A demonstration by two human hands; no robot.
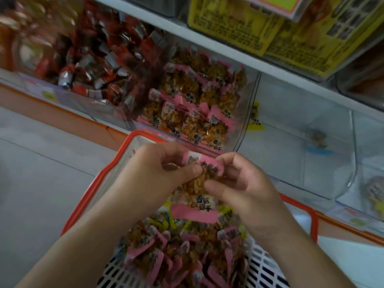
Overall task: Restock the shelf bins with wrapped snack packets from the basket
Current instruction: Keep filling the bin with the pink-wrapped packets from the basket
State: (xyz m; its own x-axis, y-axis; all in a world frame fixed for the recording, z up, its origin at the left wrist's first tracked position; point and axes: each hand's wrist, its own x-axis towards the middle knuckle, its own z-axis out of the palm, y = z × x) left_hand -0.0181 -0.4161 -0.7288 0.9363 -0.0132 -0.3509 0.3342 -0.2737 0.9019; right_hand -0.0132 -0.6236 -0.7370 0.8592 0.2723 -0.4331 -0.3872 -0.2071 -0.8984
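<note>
White shelving fills the background, with a row of clear bins along the lower shelf (307, 84). Both hands meet over the basket (99, 175), a white slotted one with an orange rim. The left hand (158, 173) and right hand (243, 183) pinch the same small stack of pink-edged packets (199, 188), thumbs on top and fingers curled behind. Just below the grip, more pink-edged packets (178, 256) lie heaped in the basket, with a few yellow-edged ones among them. Just beyond the grip stands the pink bin (247, 121), well filled with matching packets. Left of that bin is one of red-wrapped snacks (87, 67), blurred. Right of the grip the bins (342, 163) hold almost nothing; small labels show at their fronts. Above, yellow boxes (239, 28) sit on the upper shelf.
</note>
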